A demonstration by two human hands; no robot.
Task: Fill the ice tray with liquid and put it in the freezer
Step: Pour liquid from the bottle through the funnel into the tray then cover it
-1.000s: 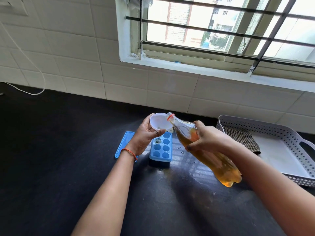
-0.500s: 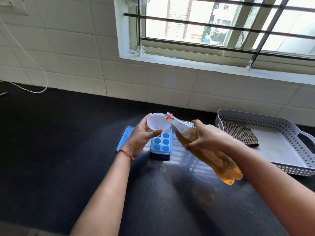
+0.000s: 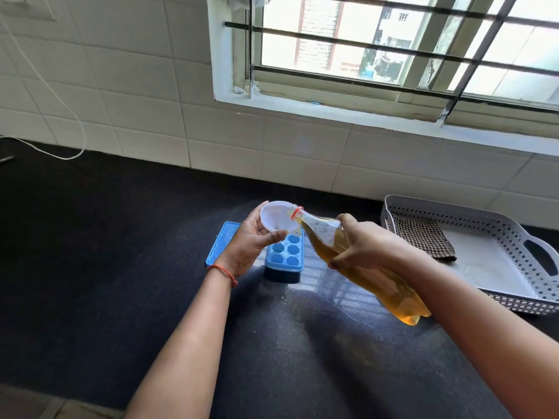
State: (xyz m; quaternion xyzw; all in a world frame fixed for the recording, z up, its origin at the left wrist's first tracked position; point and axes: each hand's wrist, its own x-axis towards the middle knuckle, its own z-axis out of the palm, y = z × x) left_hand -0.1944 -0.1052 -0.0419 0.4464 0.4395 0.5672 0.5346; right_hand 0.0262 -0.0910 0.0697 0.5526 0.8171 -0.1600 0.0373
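Amber liquid is seen inside a clear plastic bottle, which is tipped steeply with its base raised toward the camera and its open, orange-ringed neck lowered over the rim of a small white funnel. The bottle is gripped around its upper body by the right hand, fingers wrapped firmly about it. The funnel is held by the left hand, pinched between thumb and curled fingers — its bowl is turned toward the bottle mouth, and whether liquid is flowing cannot be told. An orange thread band is worn on the left wrist. Directly below the funnel, the blue ice tray is set on the black countertop, its far end hidden behind the funnel and hand; whether its round cells hold liquid cannot be made out. A flat blue lid lies just beside the tray on the left, partly covered by the left hand. Well to the right, a white perforated basket is placed against the tiled wall, and a checked cloth lies inside it — at its left end. A barred window is set above.
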